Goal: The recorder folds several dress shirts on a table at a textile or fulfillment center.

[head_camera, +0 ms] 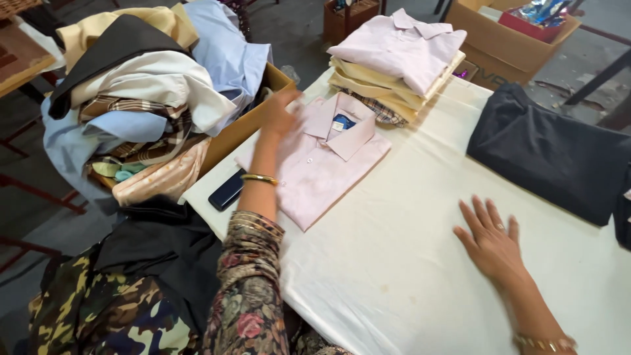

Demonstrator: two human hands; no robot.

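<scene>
While right hand (491, 242) lies flat, left hand (279, 115) touches pink shirt (322, 164).

A pale pink collared shirt (322, 164) lies folded flat, front up, on the white-covered desk (394, 263), collar pointing toward a stack of folded shirts (394, 62) just beyond it.

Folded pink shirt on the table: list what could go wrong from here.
1. The left hand is blurred in motion over the folded pink shirt; a sweep could rumple its collar.
2. The dark phone lies at the table edge beside the shirt and could get knocked off.
3. The heaped clothes box may spill onto the shirt.
</scene>
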